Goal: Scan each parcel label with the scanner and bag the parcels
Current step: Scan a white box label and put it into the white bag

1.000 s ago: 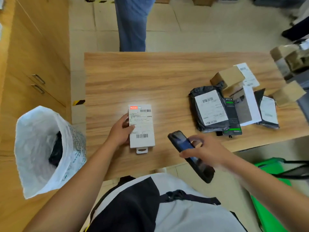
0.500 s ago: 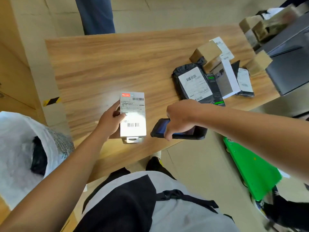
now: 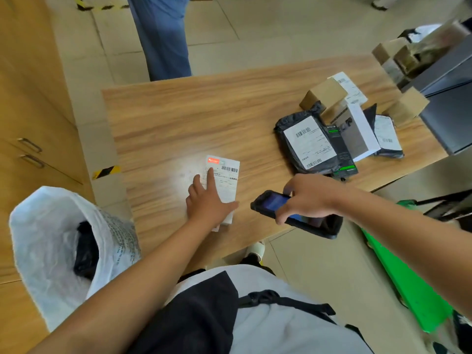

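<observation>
A flat white parcel (image 3: 226, 178) with a barcode label lies near the front edge of the wooden table (image 3: 178, 118). My left hand (image 3: 207, 200) rests on its lower half, fingers spread and the thumb at its right edge. Just right of it, my right hand (image 3: 306, 198) grips the black handheld scanner (image 3: 278, 204), screen up, at the table's edge. A white plastic bag (image 3: 51, 246) stands open at my left with dark parcels inside. More parcels sit at the table's right: a black mailer (image 3: 304, 144) with a white label, brown boxes (image 3: 324, 94), a white box (image 3: 357, 134).
A person in blue trousers (image 3: 161, 37) stands beyond the table's far edge. Wooden cabinets (image 3: 30, 111) with drawer handles line the left. A grey unit (image 3: 449, 98) stands at the right with boxes on it. A green container (image 3: 403, 277) sits on the floor to my right.
My left hand has shifted from the parcel's left edge onto its top, pressing it flat. The scanner's light patch on the label is gone, and the scanner has turned screen up.
</observation>
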Demonstrator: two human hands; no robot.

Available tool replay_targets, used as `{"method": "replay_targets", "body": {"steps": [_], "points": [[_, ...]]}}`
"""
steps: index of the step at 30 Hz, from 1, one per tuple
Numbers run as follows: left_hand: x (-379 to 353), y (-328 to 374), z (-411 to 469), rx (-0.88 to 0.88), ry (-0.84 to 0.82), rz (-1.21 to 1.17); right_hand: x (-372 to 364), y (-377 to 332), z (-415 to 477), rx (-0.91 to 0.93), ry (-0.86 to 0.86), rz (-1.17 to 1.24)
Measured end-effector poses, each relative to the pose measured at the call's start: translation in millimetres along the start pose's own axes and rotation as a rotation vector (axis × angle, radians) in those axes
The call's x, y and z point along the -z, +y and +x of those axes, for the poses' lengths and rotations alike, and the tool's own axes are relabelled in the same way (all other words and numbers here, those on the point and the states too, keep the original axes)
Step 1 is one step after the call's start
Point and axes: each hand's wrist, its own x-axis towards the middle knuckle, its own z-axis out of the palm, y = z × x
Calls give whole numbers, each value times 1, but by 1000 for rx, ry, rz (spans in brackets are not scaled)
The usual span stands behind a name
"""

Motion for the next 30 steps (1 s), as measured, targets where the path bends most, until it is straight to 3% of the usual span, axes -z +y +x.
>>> {"method": "replay_targets", "body": {"steps": [7, 15, 20, 26, 30], "points": [[-7, -21, -11, -60, 49, 249, -39, -5, -8, -16, 49, 721], [32, -97, -52, 19, 134, 211, -65, -64, -7, 96, 34, 1178], [60, -136, -89, 176, 191, -24, -70, -95, -2, 171, 45, 1209], [84, -201, -118, 476, 433, -425, -61, -127, 0, 265, -3, 1213], [99, -240, -123, 669, 618, -498, -57, -142, -3, 348, -41, 1213]]}}
